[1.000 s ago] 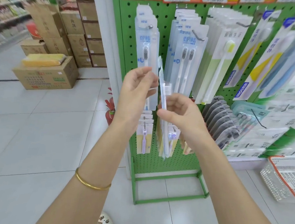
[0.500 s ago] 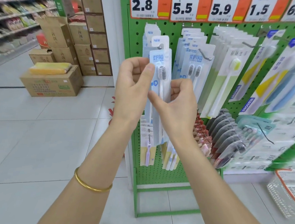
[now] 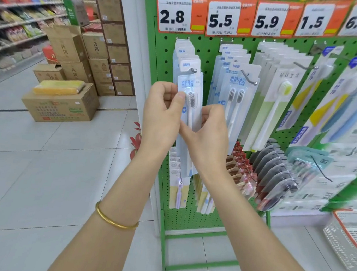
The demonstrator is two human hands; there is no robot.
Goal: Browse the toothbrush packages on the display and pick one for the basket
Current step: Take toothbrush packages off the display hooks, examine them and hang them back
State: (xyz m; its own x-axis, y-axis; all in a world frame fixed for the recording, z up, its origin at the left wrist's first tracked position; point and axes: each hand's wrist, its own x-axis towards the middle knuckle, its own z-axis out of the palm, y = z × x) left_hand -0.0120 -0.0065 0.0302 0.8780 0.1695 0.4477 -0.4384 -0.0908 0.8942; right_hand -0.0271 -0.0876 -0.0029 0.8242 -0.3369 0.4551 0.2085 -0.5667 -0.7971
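I hold one white single-toothbrush package (image 3: 190, 103) upright, its printed face toward me, in front of the green pegboard display (image 3: 211, 45). My left hand (image 3: 161, 116) pinches its left edge with thumb and curled fingers. My right hand (image 3: 209, 133) grips its right edge lower down. Just behind it hang the same packages (image 3: 187, 60) on the leftmost hook under the 2.8 price tag. A white basket with a red rim (image 3: 346, 238) stands on the floor at the lower right, partly cut off.
Twin-pack toothbrushes (image 3: 234, 88) hang to the right, then green-backed packs (image 3: 278, 96) and more hooks of packages. Price tags (image 3: 222, 18) run along the top. Stacked cardboard boxes (image 3: 68, 95) and store shelves (image 3: 17, 13) fill the left. The floor is white tile.
The package turned from edge-on to facing me and rose toward the leftmost hook. Both hands rose with it, and my view lifted to show the price tags.
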